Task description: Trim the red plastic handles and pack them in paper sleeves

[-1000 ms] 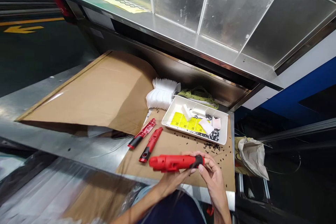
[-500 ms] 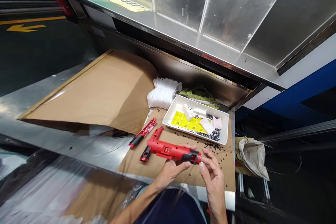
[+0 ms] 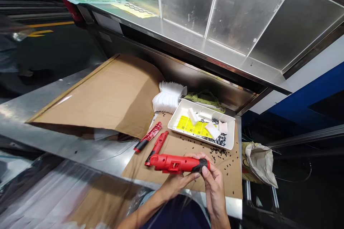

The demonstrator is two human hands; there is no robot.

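A red and black plastic tool housing [image 3: 172, 163] is held out over the cardboard sheet, lying roughly level. My left hand [image 3: 177, 182] grips it from below near its middle, fingers closed round the far side. At the black end, my right hand [image 3: 213, 173] is closed, with the thumb pressed on the housing's tip and the fingers behind it. Whether a small part sits under that thumb is hidden. Two more red and black housing pieces, one [image 3: 148, 137] at the left and one [image 3: 158, 145] just behind the held housing, lie on the cardboard.
A white tray [image 3: 174, 128] holds small black parts, white blocks and yellow labels. Loose black bits [image 3: 219, 152] are scattered on the cardboard sheet [image 3: 233, 182]. White foam sheets [image 3: 169, 96] and a large cardboard box [image 3: 94, 96] stand behind. At far left a blurred person [image 3: 10, 46] shows.
My right thumb and fingers have closed from beside the housing's black end onto it. The housing has turned slightly and sits a little lower. A blurred person has appeared at far left.
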